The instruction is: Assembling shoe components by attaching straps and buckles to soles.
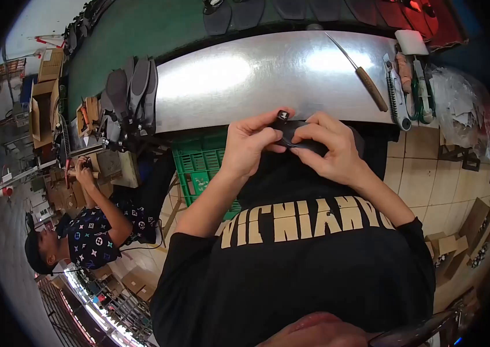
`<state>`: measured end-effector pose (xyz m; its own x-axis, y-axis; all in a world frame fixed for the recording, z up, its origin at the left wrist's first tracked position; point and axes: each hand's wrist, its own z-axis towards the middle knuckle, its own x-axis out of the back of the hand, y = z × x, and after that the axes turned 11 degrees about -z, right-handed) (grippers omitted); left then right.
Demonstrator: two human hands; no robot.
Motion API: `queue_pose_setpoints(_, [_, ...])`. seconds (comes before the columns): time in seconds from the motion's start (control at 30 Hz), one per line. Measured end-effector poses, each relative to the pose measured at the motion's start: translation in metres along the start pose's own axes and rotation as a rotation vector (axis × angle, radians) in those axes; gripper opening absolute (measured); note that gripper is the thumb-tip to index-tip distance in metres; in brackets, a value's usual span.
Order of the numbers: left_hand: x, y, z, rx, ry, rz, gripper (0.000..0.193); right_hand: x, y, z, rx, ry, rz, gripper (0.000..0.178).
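Here, just off the near edge of the metal bench (pixel 256 95), a dark sandal piece (pixel 291 128) hangs between two pinching hands: the left hand (pixel 245 141) grips it beside a small black-and-silver ornament (pixel 283 115), the right hand (pixel 334 147) has thumb and forefinger closed on its other side. It looks light and bendable, probably grippy rather than slick; the ornament seems the hard, scratchable part, so the plain edges are the better hold. Under the bench, left, a green crate (pixel 190 165), contents too hidden to tell. Over at right, a clear plastic bag (pixel 485 118) with whitish scraps; on the floor, a carton (pixel 452 246) near small dark, glinting bits. Far left, an open carton (pixel 44 110), its inside unreadable.
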<state>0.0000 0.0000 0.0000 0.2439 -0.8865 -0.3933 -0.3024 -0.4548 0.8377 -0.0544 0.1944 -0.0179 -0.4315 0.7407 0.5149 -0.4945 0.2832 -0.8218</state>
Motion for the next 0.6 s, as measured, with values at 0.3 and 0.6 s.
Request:
queue_pose_setpoints(0.3, [0.002,0.018,-0.002,0.109,-0.034,-0.345,0.048,0.011,-0.015,0.006,0.157,0.135,-0.163,0.028])
queue_pose_setpoints(0.6, [-0.007,0.004,0.0,0.231,0.002,-0.145,0.032,0.005,-0.005,0.003,-0.054,0.112,-0.083,0.017])
